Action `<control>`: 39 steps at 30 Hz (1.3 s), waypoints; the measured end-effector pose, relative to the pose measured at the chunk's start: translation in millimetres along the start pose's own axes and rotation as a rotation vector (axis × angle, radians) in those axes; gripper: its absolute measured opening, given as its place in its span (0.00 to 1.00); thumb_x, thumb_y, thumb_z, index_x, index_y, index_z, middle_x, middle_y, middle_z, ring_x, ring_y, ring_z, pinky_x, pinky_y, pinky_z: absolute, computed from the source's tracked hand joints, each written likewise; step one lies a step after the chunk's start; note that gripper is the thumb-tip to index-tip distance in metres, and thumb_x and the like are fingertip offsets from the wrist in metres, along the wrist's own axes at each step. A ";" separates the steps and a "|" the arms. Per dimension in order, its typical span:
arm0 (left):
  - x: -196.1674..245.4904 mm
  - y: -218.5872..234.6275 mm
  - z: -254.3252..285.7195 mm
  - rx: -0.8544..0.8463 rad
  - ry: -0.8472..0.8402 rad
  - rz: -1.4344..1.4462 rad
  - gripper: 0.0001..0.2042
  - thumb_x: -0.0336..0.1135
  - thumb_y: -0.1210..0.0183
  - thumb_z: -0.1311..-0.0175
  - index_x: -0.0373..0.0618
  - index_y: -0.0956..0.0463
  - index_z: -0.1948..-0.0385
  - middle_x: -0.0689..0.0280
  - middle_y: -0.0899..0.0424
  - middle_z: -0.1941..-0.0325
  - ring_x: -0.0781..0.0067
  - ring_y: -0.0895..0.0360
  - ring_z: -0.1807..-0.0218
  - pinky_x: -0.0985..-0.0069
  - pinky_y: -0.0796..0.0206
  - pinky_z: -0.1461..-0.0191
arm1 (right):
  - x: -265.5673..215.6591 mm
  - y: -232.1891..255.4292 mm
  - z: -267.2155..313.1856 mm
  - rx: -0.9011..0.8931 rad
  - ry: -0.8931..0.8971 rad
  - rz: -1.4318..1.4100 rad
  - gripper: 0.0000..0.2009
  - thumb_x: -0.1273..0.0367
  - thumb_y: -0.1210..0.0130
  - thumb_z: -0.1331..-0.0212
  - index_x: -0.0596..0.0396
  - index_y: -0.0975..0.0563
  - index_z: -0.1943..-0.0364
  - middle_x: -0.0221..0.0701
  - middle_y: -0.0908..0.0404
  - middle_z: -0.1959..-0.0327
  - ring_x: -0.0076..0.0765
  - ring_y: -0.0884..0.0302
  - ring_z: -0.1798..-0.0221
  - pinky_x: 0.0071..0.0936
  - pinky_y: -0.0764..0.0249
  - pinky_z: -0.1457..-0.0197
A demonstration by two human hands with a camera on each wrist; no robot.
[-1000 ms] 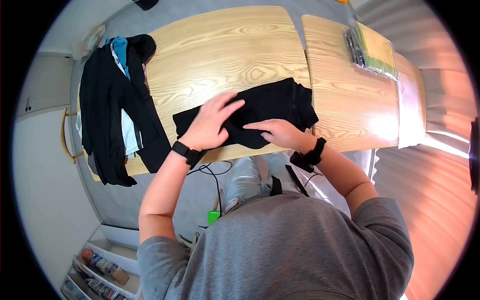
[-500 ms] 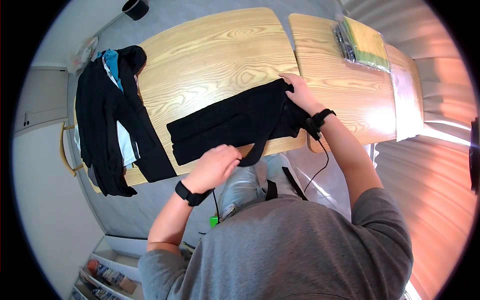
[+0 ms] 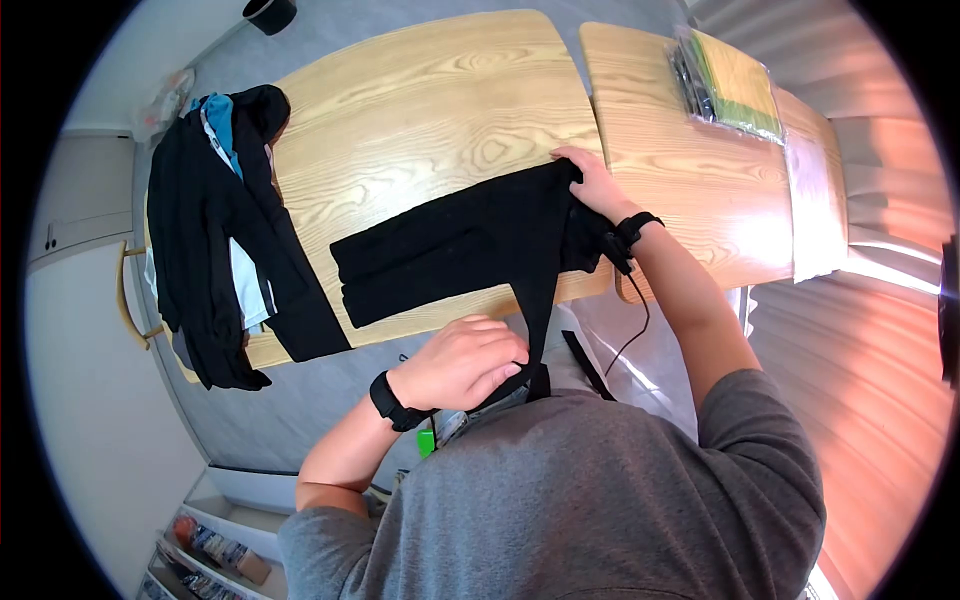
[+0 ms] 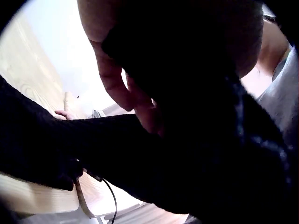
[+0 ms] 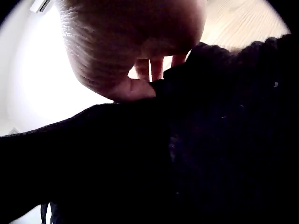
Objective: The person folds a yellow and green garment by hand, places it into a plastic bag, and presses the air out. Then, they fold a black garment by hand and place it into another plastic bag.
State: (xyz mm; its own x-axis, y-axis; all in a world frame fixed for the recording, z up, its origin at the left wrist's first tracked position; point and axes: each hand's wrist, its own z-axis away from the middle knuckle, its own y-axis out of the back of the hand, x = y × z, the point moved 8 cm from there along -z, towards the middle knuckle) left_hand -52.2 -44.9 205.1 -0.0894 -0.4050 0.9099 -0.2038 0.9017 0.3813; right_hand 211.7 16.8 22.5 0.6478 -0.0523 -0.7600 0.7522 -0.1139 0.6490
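Black trousers (image 3: 450,235) lie lengthwise along the table's front edge, with the leg ends to the left. My left hand (image 3: 462,362) grips a corner of the cloth and holds it stretched past the edge, close to my body. In the left wrist view, its curled fingers (image 4: 114,88) show around the dark cloth. At the far right corner of the trousers, my right hand (image 3: 598,190) pinches the gathered end. The right wrist view has the thumb (image 5: 135,89) on the near side of the cloth and the other fingers behind it.
A pile of clothes (image 3: 200,250), mostly black with white and blue pieces, hangs over the wooden table (image 3: 430,110) at left. Plastic-wrapped packets (image 3: 735,90) lie on the second table (image 3: 690,200) at right. A cable (image 3: 640,320) hangs from my right wrist.
Both hands were over the middle of the trousers; the right has moved to their far right corner. The left took hold of the near side and drew a flap out toward my body.
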 end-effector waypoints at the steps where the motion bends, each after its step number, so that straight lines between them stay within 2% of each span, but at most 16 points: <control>1: 2.8 1.2 -0.1 0.009 -0.027 0.013 0.02 0.29 0.46 0.42 0.43 0.28 0.70 0.62 0.23 0.70 0.57 0.26 0.66 0.65 0.34 0.62 | 4.7 -1.7 1.6 0.009 -0.017 -0.010 0.26 0.84 0.51 0.61 0.51 0.25 0.52 0.38 0.26 0.47 0.48 0.34 0.40 0.35 0.40 0.33; 6: 1.7 1.6 4.3 0.006 -0.021 0.042 0.01 0.28 0.46 0.43 0.43 0.28 0.70 0.62 0.22 0.70 0.56 0.26 0.67 0.64 0.35 0.62 | 21.0 -3.2 4.0 0.036 -0.024 -0.059 0.23 0.85 0.52 0.59 0.47 0.22 0.56 0.37 0.28 0.44 0.47 0.37 0.38 0.35 0.41 0.32; 8: -5.8 7.0 9.0 0.023 0.054 0.115 0.03 0.29 0.46 0.42 0.42 0.27 0.69 0.60 0.22 0.69 0.56 0.26 0.67 0.65 0.34 0.61 | 30.3 -12.5 3.3 -0.077 0.034 0.052 0.21 0.85 0.53 0.57 0.46 0.20 0.62 0.37 0.29 0.43 0.48 0.37 0.38 0.35 0.42 0.32; 10: -20.6 25.5 30.2 0.173 0.120 0.085 0.05 0.30 0.46 0.40 0.41 0.27 0.67 0.59 0.22 0.70 0.57 0.25 0.67 0.68 0.33 0.60 | 38.2 -9.3 4.7 -0.071 0.044 0.094 0.20 0.86 0.54 0.57 0.46 0.19 0.64 0.37 0.30 0.42 0.48 0.38 0.37 0.35 0.42 0.32; 11: -34.7 41.9 45.3 0.210 0.288 0.046 0.05 0.29 0.46 0.40 0.41 0.26 0.66 0.58 0.23 0.68 0.57 0.24 0.64 0.67 0.32 0.60 | 39.2 -7.6 5.1 -0.063 0.052 0.136 0.19 0.86 0.55 0.56 0.46 0.19 0.67 0.38 0.30 0.41 0.49 0.38 0.37 0.36 0.42 0.32; 13: -76.9 75.7 87.1 0.383 0.677 0.096 0.05 0.31 0.48 0.36 0.40 0.28 0.64 0.69 0.28 0.72 0.78 0.31 0.69 0.79 0.37 0.62 | 43.3 -6.4 2.8 -0.082 0.057 0.136 0.18 0.85 0.53 0.56 0.47 0.19 0.66 0.38 0.32 0.39 0.48 0.40 0.35 0.36 0.43 0.31; 14: -110.9 89.6 116.4 0.475 0.754 0.117 0.06 0.32 0.49 0.34 0.40 0.29 0.62 0.73 0.32 0.74 0.83 0.36 0.69 0.83 0.39 0.63 | 43.6 -6.8 1.6 -0.099 0.066 0.142 0.17 0.83 0.52 0.56 0.48 0.19 0.65 0.38 0.33 0.38 0.48 0.41 0.34 0.36 0.44 0.31; 16: -162.5 111.8 150.3 0.561 0.802 -0.013 0.09 0.35 0.47 0.33 0.39 0.27 0.59 0.74 0.27 0.70 0.85 0.33 0.66 0.85 0.38 0.61 | 42.4 -6.8 1.2 -0.099 0.026 0.141 0.15 0.80 0.49 0.56 0.49 0.19 0.64 0.38 0.35 0.36 0.47 0.43 0.33 0.35 0.45 0.30; 18: -216.9 109.0 182.7 0.598 0.857 0.120 0.10 0.34 0.44 0.36 0.40 0.26 0.56 0.74 0.25 0.67 0.85 0.31 0.64 0.85 0.37 0.59 | 43.2 -7.5 0.4 -0.102 -0.010 0.141 0.14 0.77 0.47 0.56 0.50 0.18 0.63 0.38 0.36 0.35 0.47 0.45 0.31 0.35 0.46 0.29; 21: -240.2 102.9 208.2 0.539 0.995 0.155 0.13 0.29 0.40 0.40 0.42 0.26 0.53 0.76 0.28 0.67 0.85 0.32 0.65 0.85 0.38 0.59 | 44.0 -8.5 -4.4 -0.163 -0.094 0.124 0.13 0.66 0.42 0.51 0.51 0.18 0.61 0.37 0.40 0.32 0.45 0.47 0.30 0.35 0.49 0.28; 24: -214.3 121.7 200.1 0.785 0.859 0.226 0.13 0.28 0.41 0.40 0.43 0.26 0.53 0.78 0.31 0.70 0.87 0.35 0.68 0.87 0.40 0.61 | 36.3 -9.0 -3.6 -0.171 -0.196 0.144 0.15 0.57 0.40 0.48 0.51 0.17 0.62 0.35 0.40 0.32 0.44 0.47 0.29 0.34 0.50 0.28; 26: -216.0 124.2 200.6 0.943 0.761 0.486 0.14 0.26 0.42 0.39 0.46 0.27 0.51 0.80 0.38 0.75 0.89 0.41 0.72 0.88 0.45 0.66 | 41.5 -8.2 -4.0 -0.125 -0.170 0.098 0.16 0.54 0.39 0.48 0.51 0.16 0.65 0.35 0.39 0.32 0.44 0.48 0.29 0.35 0.49 0.29; 28: -238.7 124.2 212.9 1.040 0.760 0.410 0.15 0.26 0.42 0.39 0.46 0.28 0.50 0.80 0.38 0.75 0.88 0.42 0.73 0.89 0.47 0.68 | 45.5 -10.4 -4.8 -0.106 -0.150 0.063 0.15 0.56 0.39 0.47 0.52 0.16 0.67 0.37 0.38 0.33 0.45 0.48 0.29 0.35 0.50 0.29; 32: -264.2 113.7 223.3 1.044 0.989 0.190 0.16 0.26 0.41 0.40 0.44 0.29 0.49 0.77 0.34 0.74 0.86 0.38 0.71 0.87 0.42 0.65 | 45.0 -11.6 -4.7 -0.074 -0.159 0.076 0.14 0.58 0.40 0.45 0.55 0.17 0.67 0.38 0.37 0.33 0.45 0.47 0.29 0.35 0.50 0.28; 36: -234.4 131.4 209.3 1.260 0.734 0.128 0.16 0.27 0.42 0.38 0.43 0.30 0.49 0.75 0.32 0.67 0.86 0.35 0.65 0.88 0.41 0.57 | 45.0 -8.3 -1.1 -0.030 -0.180 0.008 0.13 0.61 0.40 0.45 0.57 0.18 0.67 0.38 0.36 0.34 0.45 0.47 0.29 0.34 0.50 0.28; 39: -260.4 120.0 222.8 1.195 0.819 0.093 0.18 0.27 0.42 0.39 0.44 0.31 0.47 0.72 0.29 0.65 0.83 0.34 0.64 0.85 0.39 0.57 | 51.8 -10.5 -0.6 0.007 -0.180 -0.087 0.12 0.61 0.39 0.46 0.57 0.18 0.69 0.39 0.37 0.34 0.44 0.47 0.29 0.32 0.49 0.29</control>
State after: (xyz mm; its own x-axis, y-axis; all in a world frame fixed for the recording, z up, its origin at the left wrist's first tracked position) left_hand -270.5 135.0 -22.4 0.3405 0.2141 0.9155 -0.9401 0.0911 0.3284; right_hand 237.4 15.9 -23.6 0.5478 -0.2185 -0.8076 0.8032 -0.1327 0.5807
